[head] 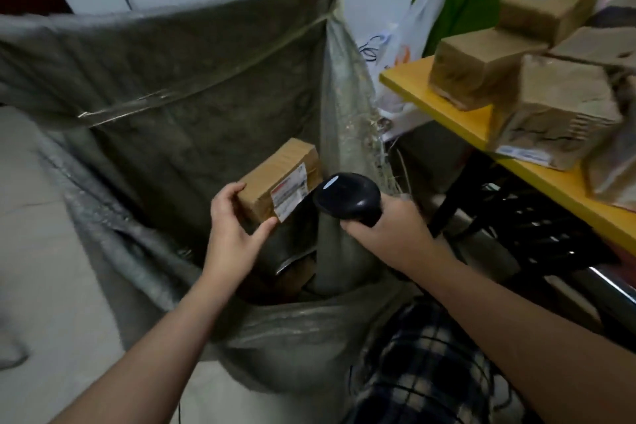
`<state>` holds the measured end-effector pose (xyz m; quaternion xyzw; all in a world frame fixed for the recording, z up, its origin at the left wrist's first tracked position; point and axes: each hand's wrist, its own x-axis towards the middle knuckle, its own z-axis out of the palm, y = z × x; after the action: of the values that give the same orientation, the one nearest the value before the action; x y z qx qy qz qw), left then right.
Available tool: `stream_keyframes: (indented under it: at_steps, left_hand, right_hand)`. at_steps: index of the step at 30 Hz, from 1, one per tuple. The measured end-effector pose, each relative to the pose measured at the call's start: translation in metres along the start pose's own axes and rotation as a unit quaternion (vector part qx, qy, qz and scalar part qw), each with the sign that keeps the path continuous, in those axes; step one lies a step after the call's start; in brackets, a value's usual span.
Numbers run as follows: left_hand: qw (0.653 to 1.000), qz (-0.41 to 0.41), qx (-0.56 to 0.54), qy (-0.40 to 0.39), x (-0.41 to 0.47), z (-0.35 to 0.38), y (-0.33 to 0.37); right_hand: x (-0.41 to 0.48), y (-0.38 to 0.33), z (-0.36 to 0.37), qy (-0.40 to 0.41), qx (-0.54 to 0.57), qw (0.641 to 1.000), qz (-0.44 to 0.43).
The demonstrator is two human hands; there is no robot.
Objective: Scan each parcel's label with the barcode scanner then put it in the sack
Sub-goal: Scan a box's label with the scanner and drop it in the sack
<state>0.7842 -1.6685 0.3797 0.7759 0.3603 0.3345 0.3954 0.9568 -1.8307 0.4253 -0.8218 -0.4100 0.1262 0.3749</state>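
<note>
At frame centre, the left hand (231, 231) pinches a labelled cardboard parcel (279, 180) over the open sack (165, 86) (some parcels apparently inside), the right hand (389, 220) grips the barcode scanner (347, 197), and several parcels (537, 55) wait at upper right.

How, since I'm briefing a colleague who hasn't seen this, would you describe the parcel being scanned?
Find the big grey-green sack standing open left of the yellow table. Above its mouth the left hand holds a small brown parcel beside the black scanner in the right hand. Unlike the parcels piled on the table, it alone is held up, white label towards the scanner.
</note>
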Motion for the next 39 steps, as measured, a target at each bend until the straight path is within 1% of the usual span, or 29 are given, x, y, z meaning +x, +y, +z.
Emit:
stream_keyframes:
  at_steps: [3,6,8,10,12,16,18,19,22,24,26,28,31,33,36,39]
  left_hand:
    - [0.988,-0.034,0.138,-0.066,0.035,0.010,-0.030]
    - [0.948,-0.047,0.272,-0.157,0.058,0.029,-0.065]
    - [0.918,-0.072,0.335,-0.198,0.056,0.040,-0.091]
    - [0.899,-0.116,0.366,-0.212,0.041,0.042,-0.120]
    - [0.886,-0.164,0.379,-0.211,0.016,0.034,-0.146]
    - [0.852,-0.236,0.403,-0.236,-0.018,0.011,-0.184]
    - [0.849,-0.272,0.399,-0.216,-0.020,0.004,-0.193]
    - [0.850,-0.273,0.400,-0.206,-0.019,0.004,-0.194]
    - [0.836,-0.208,0.449,-0.238,-0.012,0.008,-0.173]
    - [0.832,-0.155,0.475,-0.240,-0.007,0.013,-0.150]
    - [0.838,-0.098,0.484,-0.232,-0.001,0.019,-0.125]
    - [0.850,-0.037,0.475,-0.224,0.007,0.026,-0.095]
    - [0.876,0.076,0.436,-0.190,0.017,0.039,-0.042]
    - [0.887,0.150,0.403,-0.167,0.021,0.049,-0.003]
    - [0.882,0.245,0.379,-0.139,0.020,0.067,0.056]
    - [0.875,0.314,0.348,-0.120,0.014,0.088,0.111]
  right_hand:
    - [0.022,0.005,0.016,-0.042,-0.060,0.997,0.012]
    - [0.034,0.007,0.038,-0.089,-0.076,0.993,0.007]
    - [0.036,0.014,0.059,-0.105,-0.054,0.993,0.010]
    - [0.035,0.022,0.080,-0.113,-0.014,0.993,0.034]
    - [0.032,0.030,0.100,-0.127,0.006,0.990,0.056]
    - [0.023,0.042,0.127,-0.161,-0.004,0.984,0.071]
    - [0.019,0.042,0.136,-0.178,-0.025,0.981,0.068]
    - [0.017,0.041,0.138,-0.181,-0.042,0.981,0.059]
    - [0.013,0.037,0.134,-0.168,-0.081,0.982,0.031]
    - [0.009,0.037,0.121,-0.157,-0.097,0.982,0.035]
    - [0.006,0.039,0.104,-0.147,-0.100,0.983,0.050]
    - [0.002,0.039,0.082,-0.117,-0.085,0.987,0.063]
    - [-0.006,0.038,0.045,-0.032,-0.054,0.995,0.078]
    - [-0.014,0.036,0.020,0.043,-0.015,0.996,0.082]
    - [-0.030,0.033,-0.025,0.145,0.030,0.984,0.095]
    - [-0.054,0.030,-0.072,0.214,0.063,0.971,0.087]
